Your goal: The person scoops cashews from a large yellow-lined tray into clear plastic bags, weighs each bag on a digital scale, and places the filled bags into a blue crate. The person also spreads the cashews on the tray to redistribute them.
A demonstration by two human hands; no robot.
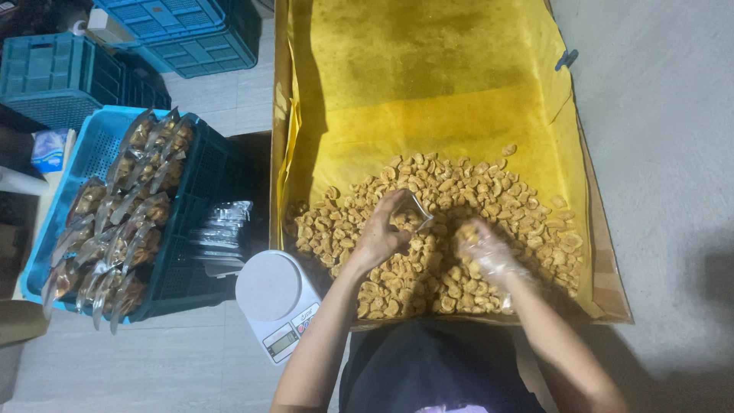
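Two hands work in a heap of knobbly golden snack pieces point(459, 229) on oily yellow paper point(428, 84): left hand point(380, 233) pinching a clear pouch point(417, 213), gloved right hand point(487, 251) gripping pieces. Left, a white round scale point(271, 289) on grey tiled floor point(191, 367).

The snacks point(428, 229) looked dry, rough and matt golden. Yellow paper point(428, 84), stained and dull, lined the cardboard box point(608, 252). A thin, glossy clear plastic glove point(489, 252) covered the right hand. The bag point(413, 210) shone. The scale point(277, 298) was smooth white plastic, the crates point(69, 76) moulded plastic lattice.
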